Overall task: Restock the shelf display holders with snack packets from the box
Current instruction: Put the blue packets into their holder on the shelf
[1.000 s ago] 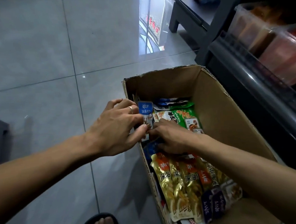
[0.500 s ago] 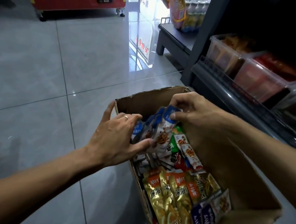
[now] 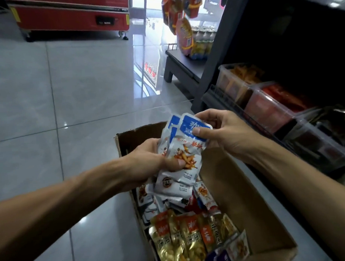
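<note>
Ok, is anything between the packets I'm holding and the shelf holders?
Nothing visible. Both hands, left and right, hold the blue-and-white packets above the box; the clear holders sit open-topped to the right.

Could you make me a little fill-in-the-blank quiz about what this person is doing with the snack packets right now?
1. Both hands hold a bunch of white packets with ____ tops.
2. The cardboard box stands on the grey tiled ____.
3. The left hand grips the bunch low down; the right hand pinches its ____ end.
4. The row of packets nearest the camera in the box is ____ in colour.

Missing words: blue; floor; top; gold
</note>
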